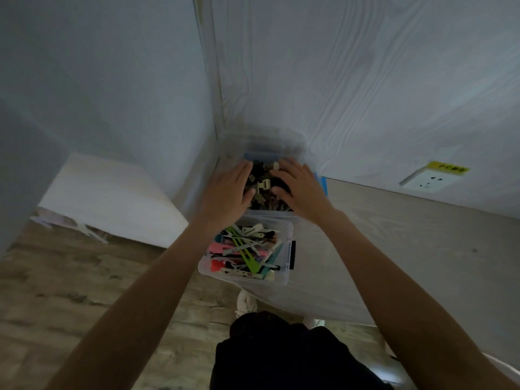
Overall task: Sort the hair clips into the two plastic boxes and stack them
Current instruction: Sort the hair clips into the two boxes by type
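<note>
Head view: two clear plastic boxes sit on a pale table (408,235) at its left end, close against the wall. The far box (281,213) holds dark claw clips (263,187); its blue latch shows at the right side, and a clear lid (261,142) seems to stand tipped up behind it, though that part is blurred. The near box (284,274) lies just in front, touching or almost so, full of flat coloured snap clips (247,251), with no lid on it.

The left hand (225,192) and right hand (301,187) lie spread over the far box's two sides, fingers fairly straight and resting on the rim and the clips. Whether any finger pinches a clip I cannot tell.

Sorting looks done; closing and stacking remain. Each box is probably light and stiff, with smooth walls likely to slip, so a two-sided hold under the rim should serve best. Loose clips will shift and rattle if tilted; keep it level.
</note>
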`<act>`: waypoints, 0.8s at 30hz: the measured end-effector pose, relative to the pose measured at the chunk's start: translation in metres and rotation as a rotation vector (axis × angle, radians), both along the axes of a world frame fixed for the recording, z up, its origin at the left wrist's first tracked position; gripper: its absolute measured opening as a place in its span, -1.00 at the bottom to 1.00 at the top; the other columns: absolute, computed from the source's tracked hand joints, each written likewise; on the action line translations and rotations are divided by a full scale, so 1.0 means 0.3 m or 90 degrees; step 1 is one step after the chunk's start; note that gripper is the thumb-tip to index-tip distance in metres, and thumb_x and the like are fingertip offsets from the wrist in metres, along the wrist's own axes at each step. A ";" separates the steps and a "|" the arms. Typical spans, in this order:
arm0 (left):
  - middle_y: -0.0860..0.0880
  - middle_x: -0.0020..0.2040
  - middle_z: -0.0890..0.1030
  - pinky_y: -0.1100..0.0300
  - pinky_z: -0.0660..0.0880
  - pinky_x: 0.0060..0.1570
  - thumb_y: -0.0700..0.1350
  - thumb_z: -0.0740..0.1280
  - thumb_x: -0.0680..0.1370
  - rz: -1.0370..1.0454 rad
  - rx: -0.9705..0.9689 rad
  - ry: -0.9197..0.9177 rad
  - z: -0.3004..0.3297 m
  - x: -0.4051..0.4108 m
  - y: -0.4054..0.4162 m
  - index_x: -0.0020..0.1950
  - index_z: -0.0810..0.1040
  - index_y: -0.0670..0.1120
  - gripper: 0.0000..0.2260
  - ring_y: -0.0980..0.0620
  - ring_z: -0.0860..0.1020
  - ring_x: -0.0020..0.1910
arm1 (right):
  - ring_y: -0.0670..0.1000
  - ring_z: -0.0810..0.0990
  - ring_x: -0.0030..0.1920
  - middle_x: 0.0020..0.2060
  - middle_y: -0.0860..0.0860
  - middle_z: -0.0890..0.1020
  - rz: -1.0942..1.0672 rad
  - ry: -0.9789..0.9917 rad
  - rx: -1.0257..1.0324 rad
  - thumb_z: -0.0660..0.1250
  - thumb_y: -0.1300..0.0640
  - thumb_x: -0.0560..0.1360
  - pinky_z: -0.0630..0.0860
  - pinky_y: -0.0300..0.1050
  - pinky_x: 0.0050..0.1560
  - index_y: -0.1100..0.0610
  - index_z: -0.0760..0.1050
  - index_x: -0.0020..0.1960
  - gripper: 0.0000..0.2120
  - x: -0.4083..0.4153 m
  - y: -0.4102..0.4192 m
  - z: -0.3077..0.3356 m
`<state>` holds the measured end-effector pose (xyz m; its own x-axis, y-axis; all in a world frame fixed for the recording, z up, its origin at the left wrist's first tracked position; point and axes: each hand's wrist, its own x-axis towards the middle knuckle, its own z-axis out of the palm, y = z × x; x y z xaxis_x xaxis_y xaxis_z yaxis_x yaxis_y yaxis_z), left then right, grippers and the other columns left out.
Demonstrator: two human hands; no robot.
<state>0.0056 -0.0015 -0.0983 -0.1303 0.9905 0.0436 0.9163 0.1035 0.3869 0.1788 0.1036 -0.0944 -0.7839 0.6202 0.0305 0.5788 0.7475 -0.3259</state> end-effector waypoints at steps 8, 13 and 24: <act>-0.16 0.30 0.49 0.00 0.41 0.24 -0.30 0.19 0.57 0.063 0.065 -0.051 -0.008 -0.017 0.113 0.31 0.46 -0.15 -0.68 -0.19 0.47 0.23 | 0.15 0.51 0.21 0.16 0.05 0.60 -0.052 0.105 0.005 0.37 0.20 0.43 0.46 0.11 0.22 0.09 0.65 -0.02 -0.84 0.103 -0.039 -0.015; -0.20 -0.06 0.66 0.02 0.60 -0.13 -0.27 0.29 0.51 0.051 0.220 -0.085 0.026 -0.036 0.131 0.03 0.62 -0.19 -0.84 -0.16 0.63 -0.15 | 0.15 0.49 0.17 0.13 0.06 0.59 -0.073 0.099 -0.005 0.39 0.17 0.42 0.46 0.12 0.19 0.08 0.64 -0.03 -0.86 0.091 -0.031 -0.015; -0.13 0.12 0.64 0.00 0.27 0.25 -0.07 0.13 0.59 0.002 0.010 0.142 0.046 -0.029 0.171 0.20 0.57 -0.09 -0.70 -0.16 0.56 0.06 | 0.12 0.44 0.27 0.19 0.04 0.57 -0.074 0.120 -0.031 0.28 0.13 0.50 0.40 0.07 0.28 0.11 0.60 0.06 -0.81 0.088 -0.017 -0.012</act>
<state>-0.0029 0.0497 -0.0843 -0.1183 0.9892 0.0867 0.9791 0.1017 0.1759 0.2052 0.0984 -0.0980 -0.6898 0.7108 0.1376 0.5860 0.6598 -0.4704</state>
